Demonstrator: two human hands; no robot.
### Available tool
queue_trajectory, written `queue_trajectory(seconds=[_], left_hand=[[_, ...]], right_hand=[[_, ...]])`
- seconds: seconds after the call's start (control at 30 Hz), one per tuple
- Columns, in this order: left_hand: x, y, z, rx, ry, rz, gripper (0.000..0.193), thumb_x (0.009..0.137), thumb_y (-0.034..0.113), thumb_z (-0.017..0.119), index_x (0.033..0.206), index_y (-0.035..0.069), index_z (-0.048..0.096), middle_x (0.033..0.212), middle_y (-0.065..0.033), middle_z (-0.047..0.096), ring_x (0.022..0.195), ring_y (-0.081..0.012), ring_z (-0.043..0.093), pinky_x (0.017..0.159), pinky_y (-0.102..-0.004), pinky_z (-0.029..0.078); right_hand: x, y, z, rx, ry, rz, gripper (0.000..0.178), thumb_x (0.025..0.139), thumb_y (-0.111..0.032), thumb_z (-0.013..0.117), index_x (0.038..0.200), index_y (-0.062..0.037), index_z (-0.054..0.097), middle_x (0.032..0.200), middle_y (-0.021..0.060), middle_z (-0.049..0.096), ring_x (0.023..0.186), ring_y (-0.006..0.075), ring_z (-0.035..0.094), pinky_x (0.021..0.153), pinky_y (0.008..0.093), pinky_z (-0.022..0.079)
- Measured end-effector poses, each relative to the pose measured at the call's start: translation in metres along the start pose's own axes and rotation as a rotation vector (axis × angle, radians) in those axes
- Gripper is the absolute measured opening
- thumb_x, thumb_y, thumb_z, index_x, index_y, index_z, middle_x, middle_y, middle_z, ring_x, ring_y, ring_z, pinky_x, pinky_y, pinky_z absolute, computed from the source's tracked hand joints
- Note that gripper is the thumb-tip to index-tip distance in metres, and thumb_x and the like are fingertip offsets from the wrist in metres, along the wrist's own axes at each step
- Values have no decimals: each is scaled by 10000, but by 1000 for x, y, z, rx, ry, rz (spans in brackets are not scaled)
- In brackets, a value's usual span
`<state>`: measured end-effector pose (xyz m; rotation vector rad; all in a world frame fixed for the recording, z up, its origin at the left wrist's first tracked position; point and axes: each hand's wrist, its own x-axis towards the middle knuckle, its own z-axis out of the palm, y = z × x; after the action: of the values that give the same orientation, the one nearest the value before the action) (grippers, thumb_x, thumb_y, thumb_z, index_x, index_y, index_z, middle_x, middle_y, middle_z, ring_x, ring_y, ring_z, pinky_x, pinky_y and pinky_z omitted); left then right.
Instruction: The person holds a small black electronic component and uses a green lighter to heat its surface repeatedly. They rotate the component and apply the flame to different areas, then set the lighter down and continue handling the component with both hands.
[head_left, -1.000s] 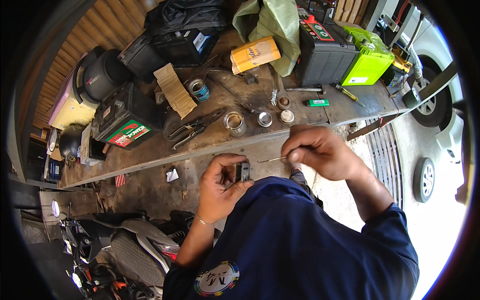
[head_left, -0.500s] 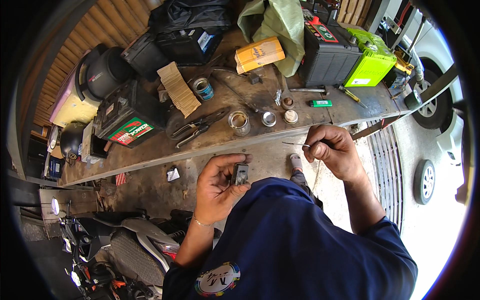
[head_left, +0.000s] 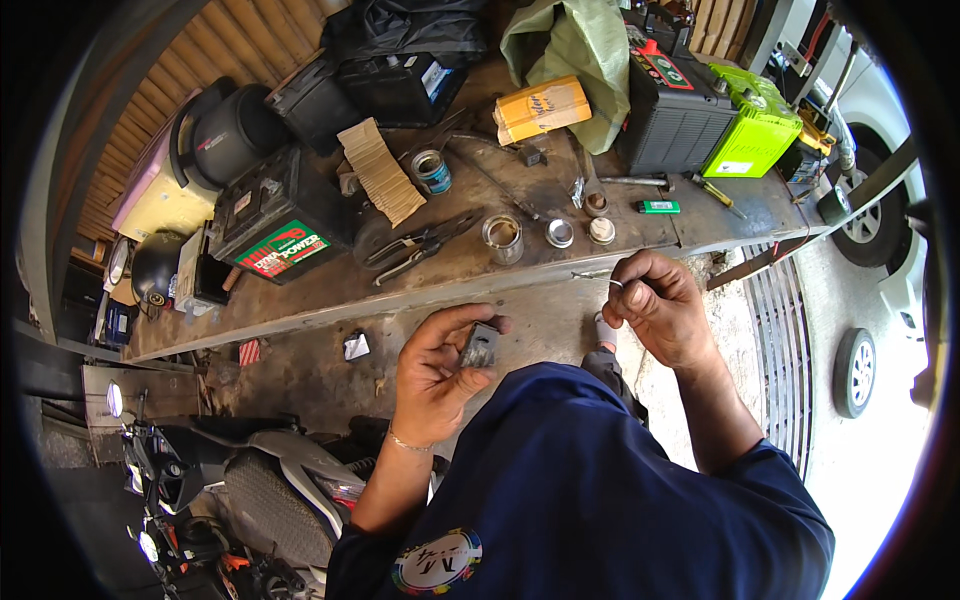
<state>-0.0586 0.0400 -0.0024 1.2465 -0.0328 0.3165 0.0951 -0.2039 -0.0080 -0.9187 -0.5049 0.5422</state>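
While the left hand (head_left: 432,375) grips a small dark rectangular block (head_left: 480,346) between thumb and curled fingers just below centre, toward six o'clock, the right hand (head_left: 660,308), near the block's three o'clock, pinches a thin rod (head_left: 592,276) with fingertips nearly together, its free tip pointing toward nine o'clock. The block looks rigid and light, perhaps slick with grime, best held by its sides; the rod seems bendable.
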Motion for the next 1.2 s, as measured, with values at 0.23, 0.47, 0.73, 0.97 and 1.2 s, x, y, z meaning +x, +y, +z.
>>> queue_trajectory(seconds=[0.23, 0.47, 0.73, 0.97, 1.2], left_hand=[[9, -3, -4, 201, 15, 83, 679, 853, 168, 912, 1416, -33, 591, 1246, -86, 661, 1047, -151, 645, 919, -272, 509], [38, -14, 30, 520, 75, 98, 586, 800, 60, 930, 1307, 11, 639, 1161, -39, 649, 886, -84, 556, 779, -232, 456], [90, -24, 89, 766, -29, 179, 528, 739, -31, 911, 1173, 66, 626, 1122, -3, 602, 774, -47, 472, 671, -202, 394], [99, -40, 118, 485, 145, -7, 483, 758, -33, 882, 1169, 52, 643, 1066, 23, 620, 768, -37, 487, 639, -194, 392], [77, -46, 111, 450, 230, -65, 525, 768, -9, 937, 1201, 36, 643, 984, 36, 602, 777, -32, 479, 645, -189, 384]], right_hand=[[2, -7, -35, 90, 123, -103, 167, 1076, -183, 654, 1158, -37, 663, 863, 24, 587, 798, 144, 546, 766, 344, 487], [5, -12, -116, -552, 473, -101, 168, 1067, -177, 683, 1086, -10, 687, 934, -18, 648, 786, 93, 576, 739, 260, 494], [20, -30, -193, -1279, 366, -141, 102, 913, -73, 766, 1013, -57, 754, 1010, 143, 713, 906, 348, 690, 809, 407, 553], [42, -26, -215, -1575, 31, -267, 100, 899, -228, 776, 970, -157, 772, 1040, 33, 674, 1031, 292, 619, 899, 429, 474], [59, -11, -219, -1635, -58, -250, 159, 901, -289, 784, 1038, -211, 802, 1101, -8, 682, 1079, 248, 606, 925, 435, 444]])
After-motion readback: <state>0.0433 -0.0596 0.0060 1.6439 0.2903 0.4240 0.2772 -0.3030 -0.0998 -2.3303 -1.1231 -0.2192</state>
